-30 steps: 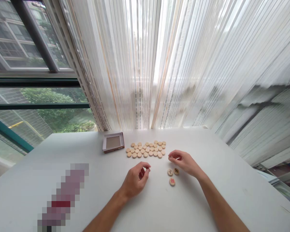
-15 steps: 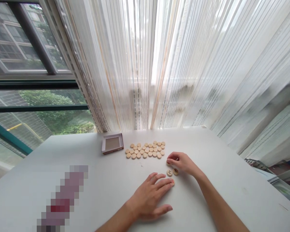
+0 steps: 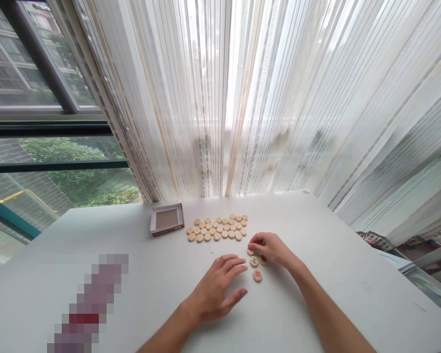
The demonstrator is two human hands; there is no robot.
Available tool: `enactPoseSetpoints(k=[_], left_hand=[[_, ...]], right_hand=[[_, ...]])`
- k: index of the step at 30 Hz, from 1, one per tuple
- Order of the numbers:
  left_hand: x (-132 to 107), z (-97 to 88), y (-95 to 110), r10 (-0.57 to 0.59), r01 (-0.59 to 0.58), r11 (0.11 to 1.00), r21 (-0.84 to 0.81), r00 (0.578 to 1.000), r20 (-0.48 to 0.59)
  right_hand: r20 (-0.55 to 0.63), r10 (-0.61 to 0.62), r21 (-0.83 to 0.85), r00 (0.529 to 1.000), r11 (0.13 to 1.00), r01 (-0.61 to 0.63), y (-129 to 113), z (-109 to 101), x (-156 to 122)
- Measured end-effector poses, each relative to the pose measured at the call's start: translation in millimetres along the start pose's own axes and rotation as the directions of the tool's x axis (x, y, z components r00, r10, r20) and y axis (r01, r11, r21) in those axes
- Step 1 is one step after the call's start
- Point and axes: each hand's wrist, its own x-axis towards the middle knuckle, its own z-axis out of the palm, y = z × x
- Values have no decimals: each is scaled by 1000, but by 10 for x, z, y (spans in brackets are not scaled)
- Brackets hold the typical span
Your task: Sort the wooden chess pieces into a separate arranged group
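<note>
My right hand [image 3: 272, 249] has its thumb and fingers closed on a round wooden Chinese chess piece [image 3: 250, 252], partly covered by the fingertips, with a bit of red marking showing. Close below lie a black-marked piece [image 3: 254, 262] and a second black-marked piece [image 3: 263, 260], which my right hand partly covers. Nearer to me rests a red-marked piece [image 3: 257, 276], face up. Just left of these, my left hand [image 3: 217, 287] is open with fingers spread and holds nothing. Several plain-topped pieces [image 3: 216, 237] lie in loose rows farther back.
At the back left of the white table [image 3: 297, 314] stands a shallow open box [image 3: 182, 219]. A pixelated purple strip [image 3: 91, 294] covers part of the left side. String curtains [image 3: 213, 147] hang behind the table's far edge.
My left hand has drawn back to the left, off the red-marked piece, which is now uncovered. My right hand stays at its piece. The whole view has shifted slightly.
</note>
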Motion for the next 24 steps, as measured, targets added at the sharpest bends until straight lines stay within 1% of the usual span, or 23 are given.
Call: enactPoseSetpoints(k=[5,15,24], left_hand=[[-18,-30,-92,-50,47,998,-44,995,-85],[-31,-64,-140,-84,75,995,-70,986,-144],[-54,-93,-220,-102,96,995,-37,977,-187]], right_hand=[[-2,-26,-23,1000,999,26,28,-14,0],[26,-54,-46,998,997,55,87,-30,2],[35,-36,-67,999,997,38,133,-45,13]])
